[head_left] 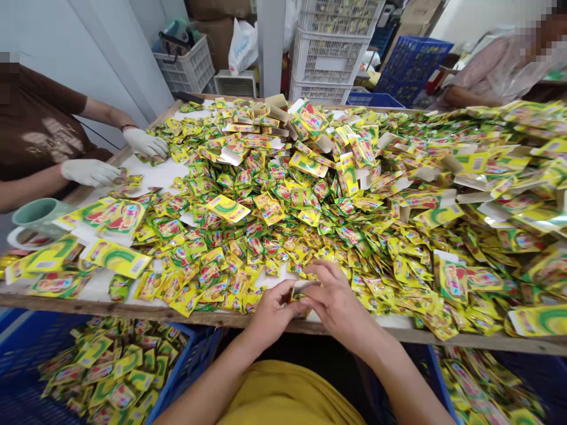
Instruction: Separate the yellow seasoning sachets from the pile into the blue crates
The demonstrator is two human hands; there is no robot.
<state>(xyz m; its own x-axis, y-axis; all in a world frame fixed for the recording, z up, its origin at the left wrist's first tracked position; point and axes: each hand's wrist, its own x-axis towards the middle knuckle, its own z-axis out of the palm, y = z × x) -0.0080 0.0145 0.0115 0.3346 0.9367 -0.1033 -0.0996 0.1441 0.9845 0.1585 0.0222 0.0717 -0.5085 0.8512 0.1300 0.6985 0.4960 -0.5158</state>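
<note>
My left hand [271, 316] and my right hand [337, 304] meet at the front edge of the wooden table [133, 304]. Their fingers pinch a small white-edged printed carton [303, 287] between them. Part of it is hidden by my fingers. A large heap of yellow-green foil sachets [266, 218] covers the table right in front of my hands, with flattened printed cartons [116, 258] scattered among them. Some sachets lie against my fingers.
Blue crates of sachets [110, 372] stand below the table edge. A pale green mug [39, 217] sits at the left. A co-worker's white-gloved hands [144, 143] work at the left side, and another person [496, 74] stands at the far right. White crates [330, 50] are stacked behind.
</note>
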